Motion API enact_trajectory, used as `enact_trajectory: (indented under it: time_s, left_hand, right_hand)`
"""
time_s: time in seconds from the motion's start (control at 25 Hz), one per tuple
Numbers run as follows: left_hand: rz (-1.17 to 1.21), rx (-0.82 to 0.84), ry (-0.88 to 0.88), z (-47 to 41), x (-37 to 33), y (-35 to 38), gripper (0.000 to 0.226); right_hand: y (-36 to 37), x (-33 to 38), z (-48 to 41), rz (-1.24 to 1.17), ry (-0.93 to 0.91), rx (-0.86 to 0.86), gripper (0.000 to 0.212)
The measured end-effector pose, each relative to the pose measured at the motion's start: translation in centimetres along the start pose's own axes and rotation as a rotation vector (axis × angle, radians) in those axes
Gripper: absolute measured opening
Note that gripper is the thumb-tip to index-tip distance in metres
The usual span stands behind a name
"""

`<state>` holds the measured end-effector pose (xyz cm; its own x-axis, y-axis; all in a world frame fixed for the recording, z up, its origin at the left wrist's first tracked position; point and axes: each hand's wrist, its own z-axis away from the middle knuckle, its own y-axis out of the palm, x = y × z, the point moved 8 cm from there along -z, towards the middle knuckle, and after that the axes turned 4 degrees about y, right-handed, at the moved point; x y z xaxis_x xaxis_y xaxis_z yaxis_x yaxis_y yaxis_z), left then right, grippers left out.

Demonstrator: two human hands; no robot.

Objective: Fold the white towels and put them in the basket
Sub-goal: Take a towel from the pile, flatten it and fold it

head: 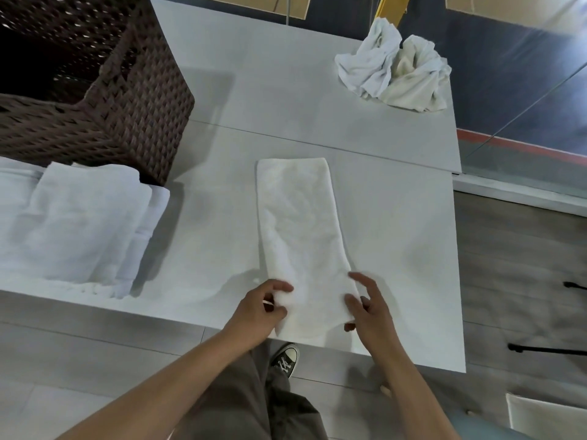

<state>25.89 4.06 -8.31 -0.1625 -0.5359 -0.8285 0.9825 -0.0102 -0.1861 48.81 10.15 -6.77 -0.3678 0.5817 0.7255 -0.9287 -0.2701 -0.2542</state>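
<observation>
A white towel [301, 236], folded into a long narrow strip, lies on the white table [397, 249] and runs from the middle to the near edge. My left hand [259, 312] pinches the strip's near left corner between thumb and fingers. My right hand [368, 308] grips the near right edge, fingers curled onto the cloth. A dark brown woven basket [127, 100] stands at the far left. A crumpled heap of white towels [397, 71] sits at the far right of the table.
A stack of folded white towels [79, 220] lies at the left, in front of the basket. The table's near edge runs just under my hands. Beyond it are a grey floor, my trouser leg and a sneaker [286, 360].
</observation>
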Motion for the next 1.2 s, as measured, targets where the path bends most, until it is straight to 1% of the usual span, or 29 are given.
enact_trajectory:
  time_s: [0.08, 0.12, 0.16, 0.24, 0.32, 0.36, 0.4, 0.44, 0.52, 0.56, 0.64, 0.68, 0.76, 0.8, 0.84, 0.92, 0.96, 1.0, 1.12, 1.2]
  left_hand:
    - [0.049, 0.04, 0.005, 1.0, -0.2, -1.1, 0.053]
    - [0.039, 0.068, 0.042, 1.7, -0.4, -1.8, 0.059]
    - [-0.027, 0.089, 0.104, 2.4, -0.7, -2.5, 0.063]
    - [-0.28, 0.111, 0.262, 3.8, -1.4, -3.5, 0.059]
    - [-0.477, 0.041, 0.38, 4.6, -1.9, -4.3, 0.045]
    - [-0.505, -0.005, 0.412, 4.8, -2.4, -4.9, 0.036]
    - [-0.51, -0.038, 0.429, 4.9, -2.9, -5.6, 0.028]
    - [-0.52, -0.065, 0.449, 4.8, -3.5, -6.1, 0.025]
    - [-0.504, -0.085, 0.464, 4.2, -4.8, -6.7, 0.031]
    - [-0.441, -0.075, 0.415, 3.7, -5.3, -7.0, 0.033]
    - [-0.28, -0.055, 0.259, 1.9, -5.9, -7.6, 0.033]
    - [-0.25, -0.064, 0.206, 0.6, -6.1, -7.8, 0.032]
    - [-0.259, -0.098, 0.156, -2.2, -6.0, -8.4, 0.036]
    - [-0.245, -0.111, 0.139, -3.6, -5.7, -8.6, 0.039]
    - [-0.218, -0.121, 0.114, -4.9, -5.4, -8.8, 0.041]
    - [-0.172, -0.135, 0.063, -7.2, -4.5, -9.0, 0.042]
    - [-0.164, -0.138, 0.038, -8.2, -4.2, -9.1, 0.043]
    - [-0.164, -0.139, 0.013, -9.0, -3.9, -9.1, 0.043]
    - [-0.176, -0.171, -0.034, -11.0, -3.2, -9.2, 0.052]
    - [-0.215, -0.22, -0.047, -12.2, -3.0, -9.7, 0.058]
  right_hand:
    - [-0.4, 0.3, 0.8, -0.079, 0.025, 0.072, 0.024]
    - [-0.4, 0.4, 1.2, -0.16, 0.055, 0.132, 0.022]
    - [-0.3, 0.3, 1.5, -0.25, 0.092, 0.2, 0.027]
    - [0.0, 0.8, 2.3, -0.34, 0.112, 0.336, 0.037]
    - [0.4, 2.4, 3.4, -0.207, 0.032, 0.439, 0.039]
    - [0.5, 3.4, 3.8, -0.119, -0.016, 0.451, 0.037]
    - [0.4, 4.3, 3.9, -0.057, -0.046, 0.43, 0.033]
    - [0.2, 5.3, 3.6, -0.026, -0.073, 0.385, 0.029]
    - [-0.4, 7.3, 2.6, 0.042, -0.153, 0.264, 0.016]
    - [-0.7, 8.2, 1.8, 0.097, -0.192, 0.188, 0.011]
    - [-0.5, 9.5, -0.2, 0.153, -0.226, 0.072, 0.005]
    - [0.1, 10.0, -1.4, 0.148, -0.222, 0.046, 0.005]
    - [1.3, 10.9, -4.0, 0.131, -0.206, -0.024, 0.004]
    - [1.8, 11.1, -5.3, 0.113, -0.188, -0.05, 0.008]
    - [2.6, 11.0, -6.5, 0.093, -0.164, -0.048, 0.018]
    - [4.0, 10.1, -8.8, 0.109, -0.106, -0.011, 0.046]
    - [4.4, 9.6, -9.5, 0.134, -0.091, -0.011, 0.054]
    - [4.7, 9.1, -10.2, 0.155, -0.089, -0.03, 0.056]
    - [4.7, 8.7, -11.7, 0.154, -0.104, -0.109, 0.044]
    - [4.9, 8.5, -12.4, 0.149, -0.094, -0.132, 0.041]
